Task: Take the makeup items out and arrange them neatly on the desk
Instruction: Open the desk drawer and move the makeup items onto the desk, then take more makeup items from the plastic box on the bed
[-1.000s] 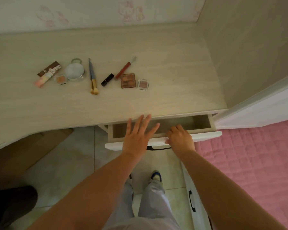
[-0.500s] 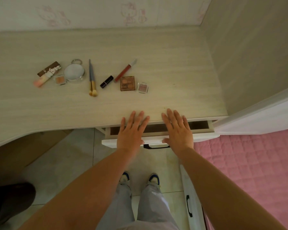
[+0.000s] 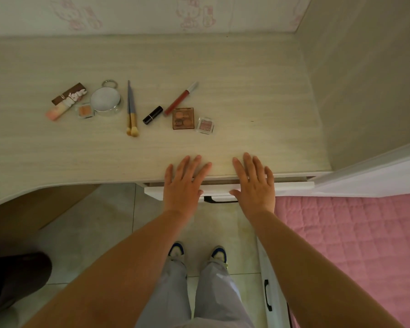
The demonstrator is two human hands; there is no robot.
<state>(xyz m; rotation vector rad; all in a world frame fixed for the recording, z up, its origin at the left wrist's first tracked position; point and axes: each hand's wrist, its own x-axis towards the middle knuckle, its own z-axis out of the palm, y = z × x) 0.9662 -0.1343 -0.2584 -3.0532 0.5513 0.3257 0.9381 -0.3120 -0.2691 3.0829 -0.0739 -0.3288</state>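
Both hands lie flat, fingers straight and spread, grasping nothing. The left hand (image 3: 184, 185) and the right hand (image 3: 255, 185) rest side by side with palms over the white front of the drawer (image 3: 152, 191), which stands only a narrow gap out from under the worktop (image 3: 246, 91). The fingertips of both hands reach over the front edge of the worktop. The black drawer handle (image 3: 219, 200) shows between the two wrists, below the thumbs.

The makeup items lie in a loose row on the worktop, well beyond the fingertips and mostly to their left. Nearest, just past the left hand's fingers, sits a small clear blush pot (image 3: 206, 125) beside a brown square palette (image 3: 183, 118). Farther left come a red lip gloss (image 3: 180, 98) lying aslant, a black lipstick (image 3: 152, 115), and two brushes (image 3: 131, 110) side by side, bristles pointing toward the hands. Beyond those are a round silver compact (image 3: 105, 100) with a ring at its far side, a small orange pot (image 3: 84, 110) touching it, and a pink tube (image 3: 65, 104) lying across a brown box (image 3: 68, 93).

To the right of the right hand's fingers rises a cabinet wall (image 3: 365, 79); below it spreads a pink quilted bed (image 3: 353, 245). Under the arms are tiled floor (image 3: 92, 233), grey trousers and two shoes.
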